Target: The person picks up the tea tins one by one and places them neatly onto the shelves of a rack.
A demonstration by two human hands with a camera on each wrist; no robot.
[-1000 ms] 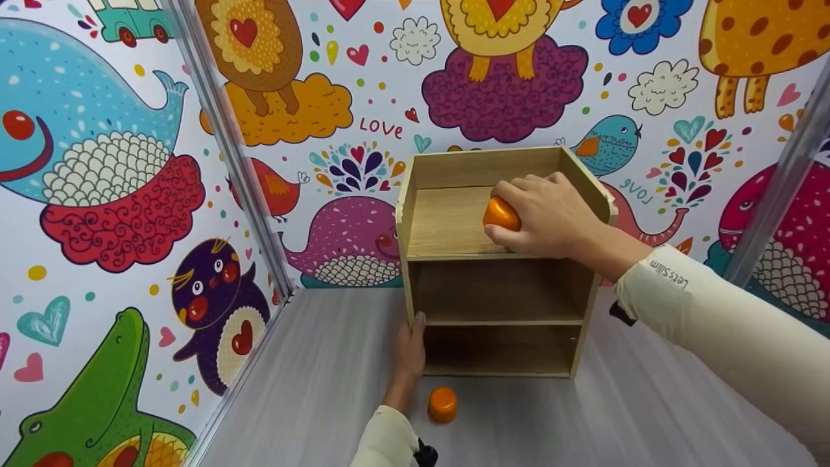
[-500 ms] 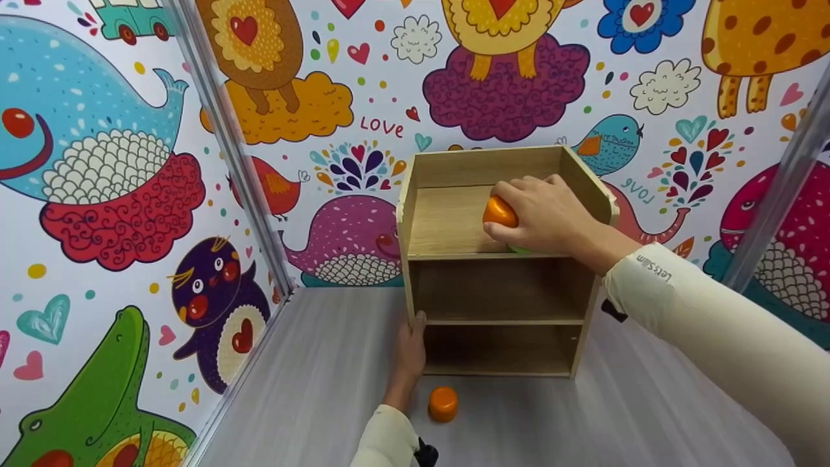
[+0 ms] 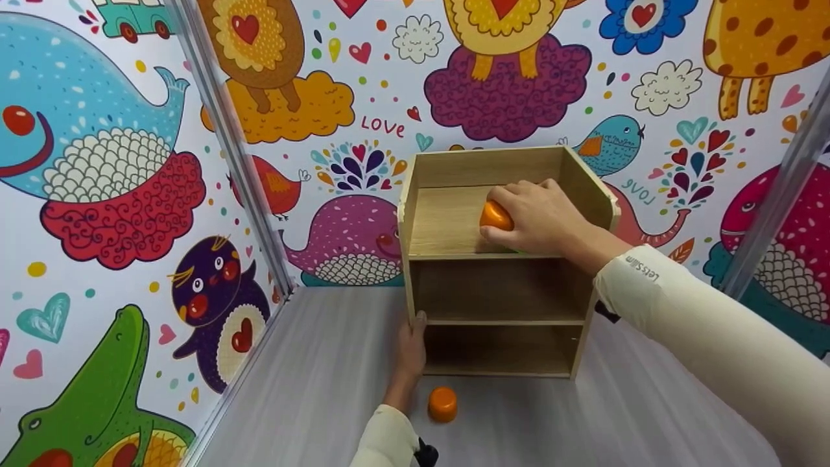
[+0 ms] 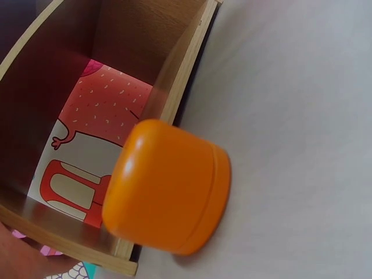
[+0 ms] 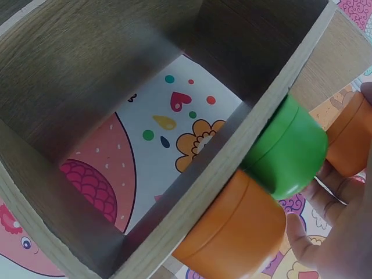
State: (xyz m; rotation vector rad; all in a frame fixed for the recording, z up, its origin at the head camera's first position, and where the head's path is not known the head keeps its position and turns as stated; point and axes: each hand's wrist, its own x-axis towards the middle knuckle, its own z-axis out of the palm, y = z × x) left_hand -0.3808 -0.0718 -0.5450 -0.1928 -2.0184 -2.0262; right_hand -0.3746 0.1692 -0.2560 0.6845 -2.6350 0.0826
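My right hand (image 3: 541, 217) grips an orange rounded cylinder (image 3: 496, 217) on the top board of a small wooden shelf (image 3: 496, 322). In the right wrist view, the gripped orange cylinder (image 5: 349, 136) is at the right edge, thumb and fingers around it. Beside it stand a green rounded cylinder (image 5: 290, 148) and another orange cylinder (image 5: 235, 229), mostly hidden under my hand in the head view. My left hand (image 3: 410, 347) holds the shelf's left side panel, its thumb at the front edge. One more orange cylinder (image 4: 168, 186) stands in front of the shelf, near my left wrist.
The shelf's middle compartment (image 3: 499, 292) and bottom compartment (image 3: 499, 350) face me. Below is a pale grey surface (image 3: 337, 389). A printed cartoon wall (image 3: 369, 78) rises close behind, and another printed panel (image 3: 97, 259) stands at the left, joined by a metal strip (image 3: 240, 155).
My right hand has shifted slightly left along the top board with the orange cylinder in its grip. The left hand and the orange cylinder in front have stayed put.
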